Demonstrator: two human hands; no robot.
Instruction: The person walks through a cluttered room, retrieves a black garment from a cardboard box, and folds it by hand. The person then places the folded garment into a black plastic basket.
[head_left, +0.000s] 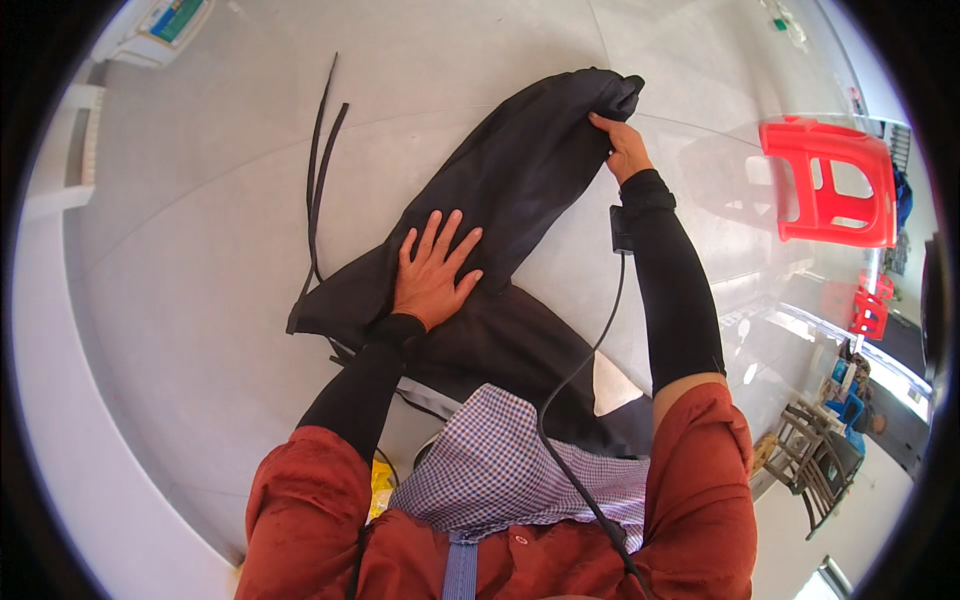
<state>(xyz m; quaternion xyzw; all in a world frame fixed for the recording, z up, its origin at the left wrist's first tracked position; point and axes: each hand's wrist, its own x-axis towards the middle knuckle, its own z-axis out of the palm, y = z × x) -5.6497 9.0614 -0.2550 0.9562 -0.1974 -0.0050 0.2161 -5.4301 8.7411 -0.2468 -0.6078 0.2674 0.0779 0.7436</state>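
Observation:
A black cloth with long ties, perhaps an apron (517, 172), stretches from the checked cloth (495, 442) at my lap out over the grey floor. My left hand (435, 274) presses flat on its middle, fingers spread. At the far right end, where the fabric is bunched, my right hand (621, 146) pinches its edge between thumb and fingers. Two narrow black ties (319, 180) trail away from its left corner. Lower down, a pale triangular piece (613, 384) shows against the dark fabric; whether it is attached I cannot tell.
To the right stands a red plastic stool (836, 184), with a wooden chair (806, 450) and a person farther back. A black cable (581, 367) runs from my right wrist across my lap. Something yellow (381, 487) lies near my left elbow. White furniture (60, 150) borders the left.

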